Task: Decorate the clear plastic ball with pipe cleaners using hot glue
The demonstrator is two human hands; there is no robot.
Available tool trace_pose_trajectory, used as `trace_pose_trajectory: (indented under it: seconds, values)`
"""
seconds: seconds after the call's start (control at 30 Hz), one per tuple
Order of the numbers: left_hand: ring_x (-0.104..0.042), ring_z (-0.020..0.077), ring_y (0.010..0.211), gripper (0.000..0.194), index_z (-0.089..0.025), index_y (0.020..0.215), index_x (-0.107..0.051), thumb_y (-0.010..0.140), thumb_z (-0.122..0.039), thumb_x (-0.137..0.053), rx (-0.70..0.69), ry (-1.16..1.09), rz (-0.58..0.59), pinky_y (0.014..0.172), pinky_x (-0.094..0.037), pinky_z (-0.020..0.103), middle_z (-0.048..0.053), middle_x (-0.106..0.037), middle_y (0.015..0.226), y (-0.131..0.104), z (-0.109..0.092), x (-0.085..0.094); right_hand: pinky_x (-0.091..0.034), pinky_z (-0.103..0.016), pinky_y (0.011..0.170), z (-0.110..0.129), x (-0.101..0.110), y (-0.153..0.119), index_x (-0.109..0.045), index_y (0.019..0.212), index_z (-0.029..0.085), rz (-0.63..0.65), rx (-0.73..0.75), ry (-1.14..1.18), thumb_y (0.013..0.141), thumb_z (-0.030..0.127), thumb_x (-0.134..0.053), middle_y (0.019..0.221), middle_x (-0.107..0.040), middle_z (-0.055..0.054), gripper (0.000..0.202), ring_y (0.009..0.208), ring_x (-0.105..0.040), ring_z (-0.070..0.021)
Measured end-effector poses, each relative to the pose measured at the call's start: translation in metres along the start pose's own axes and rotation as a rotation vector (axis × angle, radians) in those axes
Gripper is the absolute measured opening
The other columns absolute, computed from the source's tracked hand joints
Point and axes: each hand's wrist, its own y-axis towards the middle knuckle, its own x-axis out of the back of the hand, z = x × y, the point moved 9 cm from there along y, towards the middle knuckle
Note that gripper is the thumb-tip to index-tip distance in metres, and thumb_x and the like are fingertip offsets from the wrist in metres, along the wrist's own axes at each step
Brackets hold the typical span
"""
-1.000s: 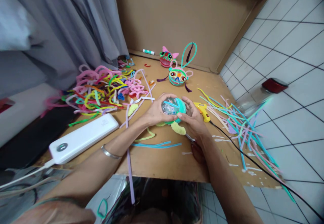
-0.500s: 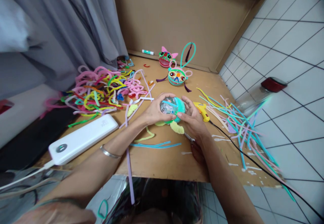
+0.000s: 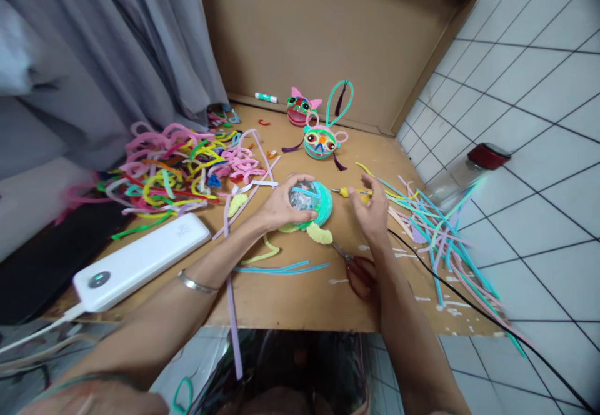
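At the middle of the table (image 3: 290,305) is one clear-and-teal ball (image 3: 313,201), cupped in the left hand (image 3: 281,206), seemingly for steadiness; to its right, one yellow glue gun (image 3: 348,192) by the right hand (image 3: 373,215), fingers parted, grip not discernible; nearer, scissors (image 3: 357,271), apparently placed within reach.

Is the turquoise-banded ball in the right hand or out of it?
Out: the left hand grips the ball, while the right hand is apart from it, near the yellow glue gun.
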Motion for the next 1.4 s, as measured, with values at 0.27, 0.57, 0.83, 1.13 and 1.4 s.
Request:
trace_pose_trajectory:
  seconds: [0.27,0.57,0.83,1.13,1.4]
  values:
    - [-0.06,0.0278,0.117,0.073,-0.017,0.122,-0.057,0.055,-0.036,-0.079,-0.004,-0.023,0.01,0.106,-0.046,0.042,0.01,-0.062,0.127,0.0,0.002,0.0,-0.047,-0.059,0.094,-0.048,0.015,0.006,-0.065,0.113,0.003,0.046,-0.23,-0.893,0.084,0.06,-0.06,0.114,-0.064,-0.033,0.064,0.112,-0.061,-0.0446]
    - [-0.06,0.0275,0.115,0.073,-0.015,0.122,-0.058,0.055,-0.036,-0.08,-0.035,-0.032,0.005,0.104,-0.047,0.04,0.011,-0.062,0.126,0.0,-0.004,0.004,-0.051,-0.04,0.08,-0.059,0.018,0.01,-0.07,0.107,0.009,0.084,-0.387,-0.904,0.078,0.042,-0.063,0.108,-0.073,-0.024,0.045,0.101,-0.069,-0.0366]
    - [-0.064,0.0218,0.099,0.079,-0.017,0.124,-0.058,0.053,-0.04,-0.083,0.064,-0.305,-0.022,0.086,-0.054,0.033,0.01,-0.063,0.123,0.003,0.009,0.008,-0.046,-0.03,0.059,-0.041,0.036,0.025,-0.061,0.082,0.018,-0.188,-0.188,-0.193,0.066,0.047,-0.065,0.071,-0.063,-0.001,0.033,0.063,-0.056,-0.0171]
    - [-0.068,0.0278,0.1,0.084,-0.02,0.13,-0.058,0.056,-0.053,-0.078,0.16,-0.625,0.072,0.082,-0.057,0.039,0.012,-0.068,0.119,0.004,0.011,-0.003,-0.053,-0.032,0.071,0.005,0.03,0.011,-0.058,0.096,0.019,-0.194,0.002,0.26,0.062,0.046,-0.076,0.087,-0.065,-0.002,0.047,0.076,-0.062,-0.0163]
    - [-0.063,0.027,0.111,0.08,-0.015,0.127,-0.058,0.055,-0.038,-0.085,-0.017,-0.178,-0.011,0.097,-0.052,0.037,0.011,-0.064,0.123,-0.001,-0.016,0.015,-0.056,-0.034,0.068,0.029,0.036,-0.001,-0.058,0.091,0.02,-0.267,0.116,0.083,0.062,0.043,-0.077,0.08,-0.066,-0.002,0.042,0.071,-0.064,-0.0178]
